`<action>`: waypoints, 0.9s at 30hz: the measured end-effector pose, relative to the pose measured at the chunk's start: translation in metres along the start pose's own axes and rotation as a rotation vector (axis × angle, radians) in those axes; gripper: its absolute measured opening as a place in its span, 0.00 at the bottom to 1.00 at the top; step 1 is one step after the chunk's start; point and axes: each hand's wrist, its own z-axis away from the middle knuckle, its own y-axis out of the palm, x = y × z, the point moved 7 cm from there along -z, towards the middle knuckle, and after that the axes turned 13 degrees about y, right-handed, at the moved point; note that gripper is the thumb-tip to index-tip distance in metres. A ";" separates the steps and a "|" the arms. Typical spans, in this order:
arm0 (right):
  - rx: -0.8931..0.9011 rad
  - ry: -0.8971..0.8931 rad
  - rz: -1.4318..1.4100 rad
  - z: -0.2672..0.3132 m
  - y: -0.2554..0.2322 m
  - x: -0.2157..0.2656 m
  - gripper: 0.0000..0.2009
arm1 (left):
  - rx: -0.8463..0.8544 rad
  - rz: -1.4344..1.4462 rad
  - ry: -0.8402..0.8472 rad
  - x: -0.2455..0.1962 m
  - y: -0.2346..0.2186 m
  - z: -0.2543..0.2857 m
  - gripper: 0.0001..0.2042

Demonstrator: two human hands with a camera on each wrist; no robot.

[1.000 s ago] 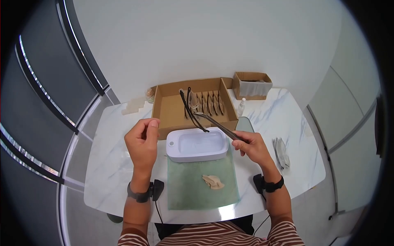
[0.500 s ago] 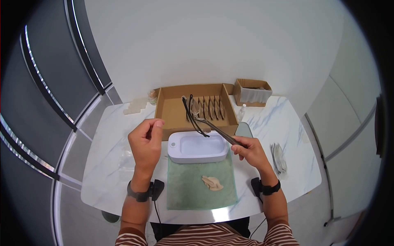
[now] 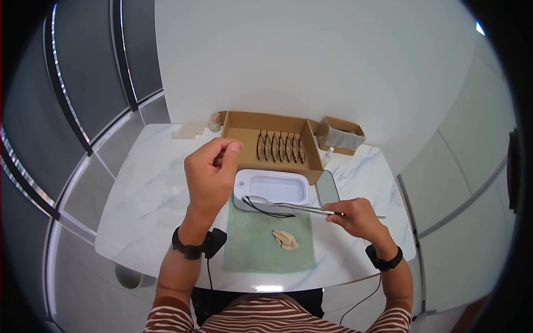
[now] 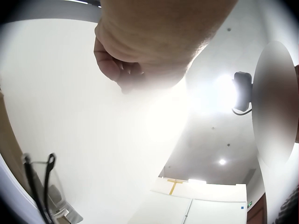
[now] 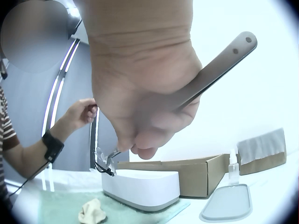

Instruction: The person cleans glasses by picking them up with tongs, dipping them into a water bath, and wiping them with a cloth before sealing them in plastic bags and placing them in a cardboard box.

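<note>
My right hand [image 3: 355,217] grips long metal tweezers [image 5: 210,72], their rear end jutting past the palm. At the tweezer tips is a pair of glasses [image 3: 266,210] with thin dark temples, overlapping the front of a white oblong tub [image 3: 240,194] with a round button, which looks like an ultrasonic cleaner. The left wrist view catches the glasses [image 4: 46,186] at its lower left. My left hand [image 3: 214,166] is raised left of the tub, fingers curled and thumb against them, with nothing visible in it.
Behind the tub, a cardboard box [image 3: 266,118] contains a row of several dark glasses [image 3: 280,147]. A green mat [image 3: 244,250] carries a crumpled beige cloth [image 3: 285,240]. To the right are a grey lid [image 3: 327,191], a spray bottle [image 3: 328,156] and a smaller box [image 3: 337,143].
The right hand has lowered and drawn the glasses from in front of the cardboard box towards the body, down to the tub's front. The head view has shifted; the left hand stays curled.
</note>
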 end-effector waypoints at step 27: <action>-0.197 0.274 -0.191 0.028 -0.012 -0.031 0.22 | -0.020 0.075 0.030 -0.011 -0.004 -0.003 0.05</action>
